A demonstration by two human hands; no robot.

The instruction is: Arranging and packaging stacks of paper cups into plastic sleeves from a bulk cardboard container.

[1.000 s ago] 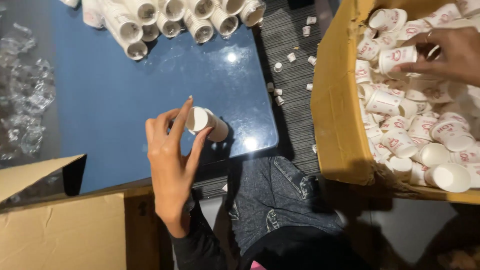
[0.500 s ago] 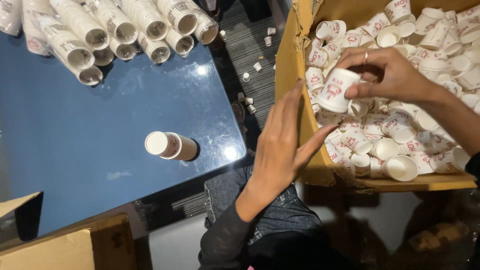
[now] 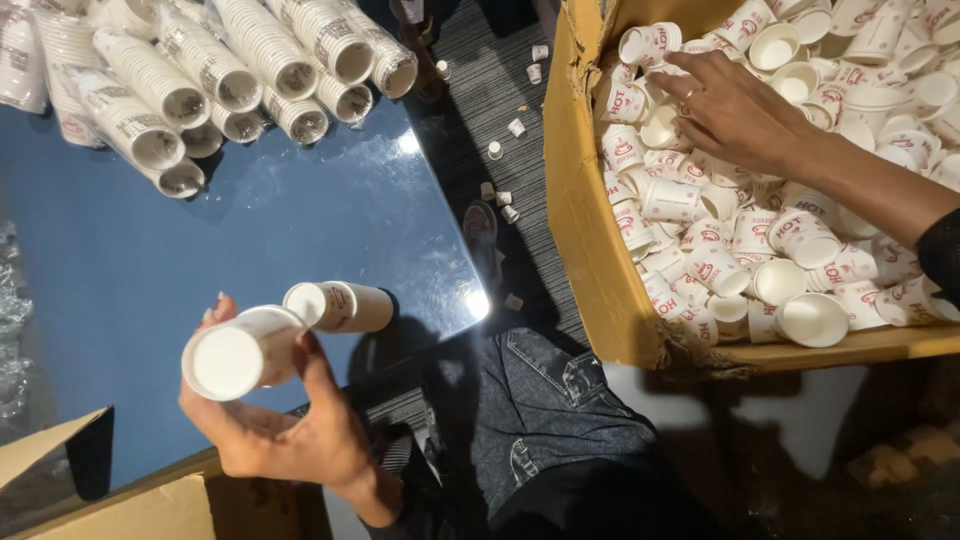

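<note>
the left hand (image 3: pixel 285 430) grips a white paper cup (image 3: pixel 240 352) beside the blue table's (image 3: pixel 150 260) lying cup stack (image 3: pixel 340 306); the right hand (image 3: pixel 735 110) rests open-fingered on loose cups (image 3: pixel 800 240) in the cardboard box (image 3: pixel 585 230), grasping none yet; picking another seems next.

The left hand (image 3: pixel 275 425) is raised palm-up at lower left with thumb and fingers (image 3: pixel 215 310) curled in a closed grip, while the right hand (image 3: pixel 735 110) reaches forward palm-down, fingers spread, forearm extended from the right.
</note>
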